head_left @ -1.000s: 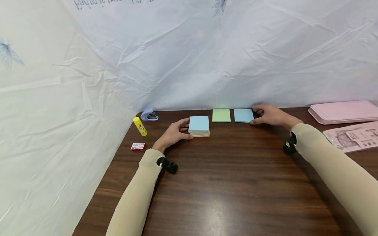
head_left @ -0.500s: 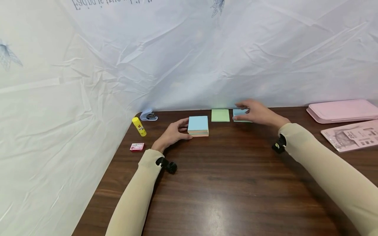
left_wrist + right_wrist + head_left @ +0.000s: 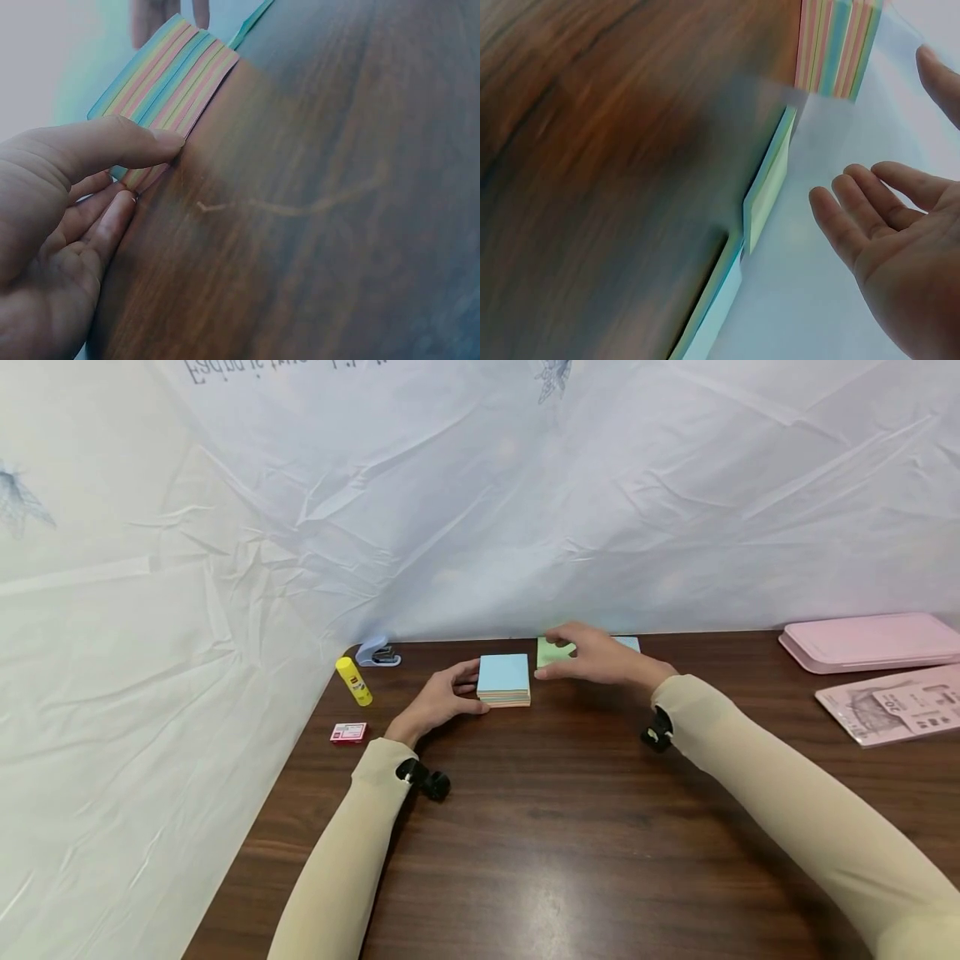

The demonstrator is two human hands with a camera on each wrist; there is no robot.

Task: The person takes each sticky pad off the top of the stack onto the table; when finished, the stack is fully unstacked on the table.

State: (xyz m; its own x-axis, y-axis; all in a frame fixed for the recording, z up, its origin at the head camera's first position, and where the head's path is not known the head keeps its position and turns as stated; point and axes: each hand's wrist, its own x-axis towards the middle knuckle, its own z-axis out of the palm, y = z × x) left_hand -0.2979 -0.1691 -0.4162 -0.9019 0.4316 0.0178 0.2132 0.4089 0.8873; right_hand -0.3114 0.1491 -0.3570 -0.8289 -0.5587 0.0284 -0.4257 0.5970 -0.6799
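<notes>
A thick stack of sticky notes (image 3: 504, 675), blue on top with layered pastel edges, sits near the back of the table. My left hand (image 3: 437, 703) holds its left side, the thumb along the front face and the fingers around the left corner, as the left wrist view shows on the striped stack (image 3: 161, 79). Over a thin green sticky note pad (image 3: 547, 651) hovers my right hand (image 3: 592, 656), fingers spread and holding nothing. It partly hides that pad and the thin blue pad (image 3: 628, 643) to the right. In the right wrist view the green pad (image 3: 769, 187) lies apart from the fingers.
At the left lie a lilac stapler (image 3: 378, 653), a yellow glue stick (image 3: 354, 682) and a small red-and-white box (image 3: 348, 732). A pink case (image 3: 870, 643) and a pink packet (image 3: 892, 703) lie at the right. White sheeting (image 3: 480, 527) hangs behind the table.
My right hand has left the right edge of the blue pad and moved left across it, over the green pad. My left hand and the stack have stayed in place.
</notes>
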